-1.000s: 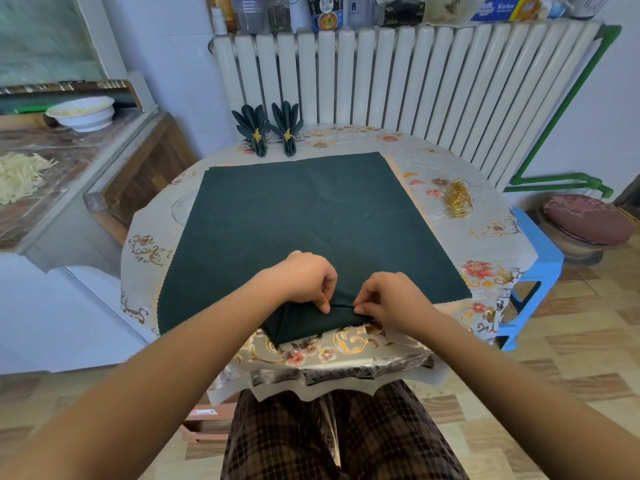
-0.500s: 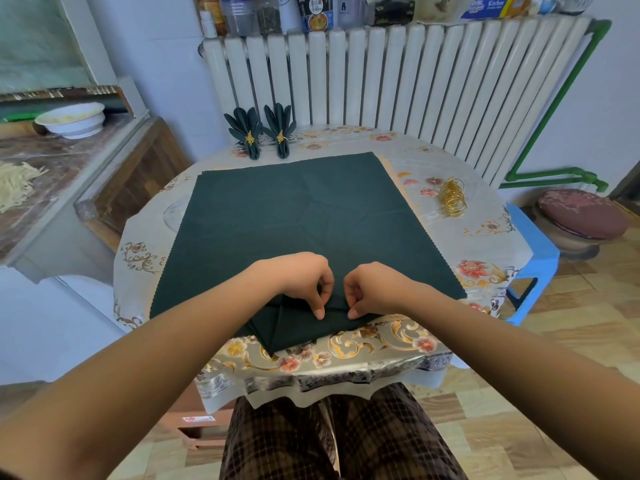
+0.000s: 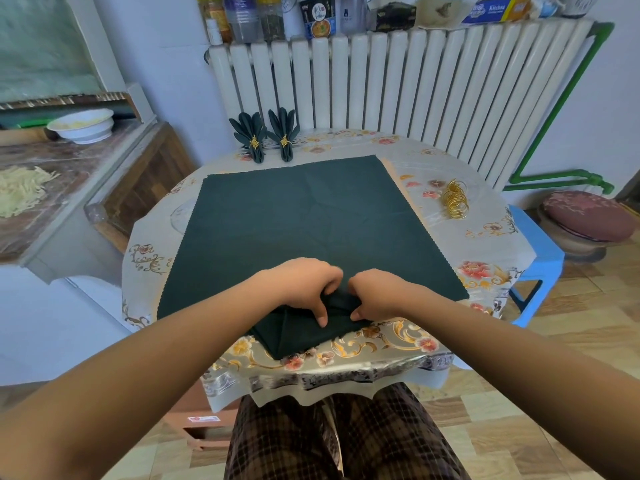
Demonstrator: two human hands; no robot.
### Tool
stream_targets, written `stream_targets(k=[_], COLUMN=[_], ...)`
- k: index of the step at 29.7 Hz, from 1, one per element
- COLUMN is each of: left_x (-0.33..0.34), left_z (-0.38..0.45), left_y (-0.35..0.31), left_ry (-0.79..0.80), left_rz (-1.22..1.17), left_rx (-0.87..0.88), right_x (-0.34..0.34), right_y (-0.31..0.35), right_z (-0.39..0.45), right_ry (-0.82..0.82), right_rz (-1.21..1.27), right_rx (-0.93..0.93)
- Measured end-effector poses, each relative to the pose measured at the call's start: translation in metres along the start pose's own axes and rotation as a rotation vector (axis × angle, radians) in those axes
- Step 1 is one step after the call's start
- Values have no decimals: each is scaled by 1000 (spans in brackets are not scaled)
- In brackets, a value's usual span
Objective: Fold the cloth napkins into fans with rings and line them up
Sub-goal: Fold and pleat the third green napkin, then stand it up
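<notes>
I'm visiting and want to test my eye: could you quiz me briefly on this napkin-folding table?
1. How many finished fan napkins stand at the table's far edge?
2. True or false: the gold rings lie to the left of the green napkin.
3. Which edge of it do the left hand and right hand pinch: A near, B far?

Key: 1. two; 2. false; 3. A

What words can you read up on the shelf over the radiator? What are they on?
"Kitchen": on the blue and yellow box lying at the right of the shelf.
Blue noodle cup: has print, too blurred to read.
Bottles and dark box: labels too small to read.
</notes>
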State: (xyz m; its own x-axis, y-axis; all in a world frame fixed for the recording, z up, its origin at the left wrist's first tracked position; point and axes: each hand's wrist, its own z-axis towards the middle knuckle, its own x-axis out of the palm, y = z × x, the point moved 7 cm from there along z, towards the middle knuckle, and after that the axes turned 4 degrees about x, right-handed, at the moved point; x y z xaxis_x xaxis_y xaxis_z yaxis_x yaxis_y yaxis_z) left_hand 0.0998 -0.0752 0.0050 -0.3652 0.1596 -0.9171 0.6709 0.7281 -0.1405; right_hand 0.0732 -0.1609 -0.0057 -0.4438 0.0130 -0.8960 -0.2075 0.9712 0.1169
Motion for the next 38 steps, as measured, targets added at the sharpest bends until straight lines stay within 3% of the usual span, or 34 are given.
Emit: stream_targets(k=[4,7,11,17,23,28,31,38], left_x=[1,9,18,18,17,16,15,11], left_z=[-8,-11,-18,-22,-14,-15,-16,-21], left_y=[2,3,5,9,14,12,9,1], left_ry=[-61,39,143,-13,-44,140,161,269], left_rz=[-12,-17,-262,-400,-403,-385,-334,-186], left_rx=[-47,-59,-55,-48,-71,-101,-114,-226], right_x=[-1,-1,0,4,6,8,9,3], right_y=[2,1,-2,-5,-6,-5,-3,4], right_z=[-7,-10,-9,-12,-14,-10,-10,-13], right_ry=[-68,-83,-86,-108,-87,-49,-45,-174], right_rz=[36,111,170,210,173,70,53,-75], right_rx=[-12,-22,-22,-25,2,13,-4,-107])
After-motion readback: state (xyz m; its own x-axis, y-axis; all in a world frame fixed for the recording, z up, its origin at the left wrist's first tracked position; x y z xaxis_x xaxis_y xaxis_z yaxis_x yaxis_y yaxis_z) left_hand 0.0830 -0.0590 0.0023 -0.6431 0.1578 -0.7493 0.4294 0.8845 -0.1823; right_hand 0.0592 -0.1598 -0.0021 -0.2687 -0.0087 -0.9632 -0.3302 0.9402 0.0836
